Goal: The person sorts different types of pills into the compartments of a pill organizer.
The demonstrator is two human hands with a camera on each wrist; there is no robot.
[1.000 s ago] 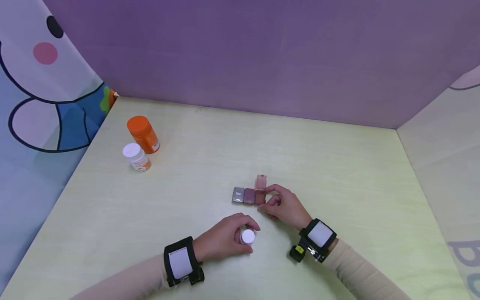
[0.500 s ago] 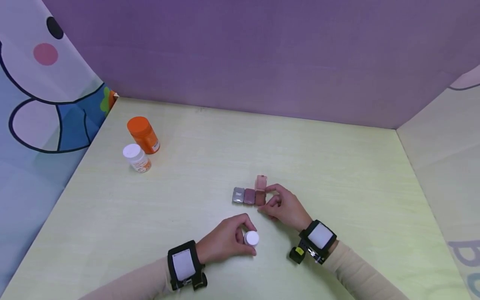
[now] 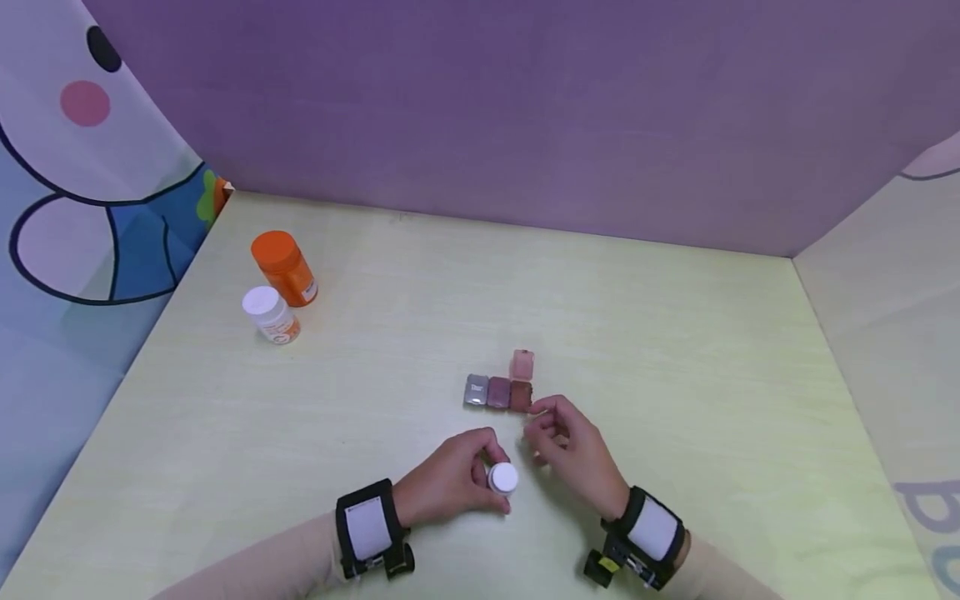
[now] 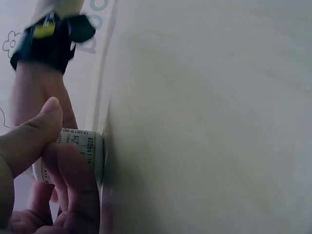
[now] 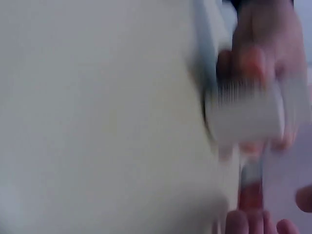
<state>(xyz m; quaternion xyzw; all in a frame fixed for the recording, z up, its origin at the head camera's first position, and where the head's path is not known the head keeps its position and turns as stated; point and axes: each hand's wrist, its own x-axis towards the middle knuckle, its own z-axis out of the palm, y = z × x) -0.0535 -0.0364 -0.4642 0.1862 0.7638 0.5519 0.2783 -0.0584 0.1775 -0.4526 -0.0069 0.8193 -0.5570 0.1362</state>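
In the head view my left hand (image 3: pixel 453 475) grips a small white bottle (image 3: pixel 502 477) with a white cap. Thumb and fingers curl round its printed label (image 4: pixel 80 144) in the left wrist view, and the bottle stands upright at the table surface. My right hand (image 3: pixel 573 450) is just right of the bottle, fingers loosely bent, with nothing seen between them. Its index fingertip lies close to a brownish-red square piece (image 3: pixel 521 396); whether they touch I cannot tell. A mauve piece (image 3: pixel 498 392) and a grey piece (image 3: pixel 476 390) line up left of it, and a pink piece (image 3: pixel 522 365) sits behind.
At the back left of the pale table (image 3: pixel 660 350) stand an orange bottle (image 3: pixel 285 268) and a white bottle (image 3: pixel 272 314) with an orange-marked label. A purple panel (image 3: pixel 510 108) closes off the back, with printed panels at both sides.
My right hand has drawn back from the square pieces, toward the table's front. The left hand shifted slightly right with the small bottle, then stayed. The square pieces look unmoved.
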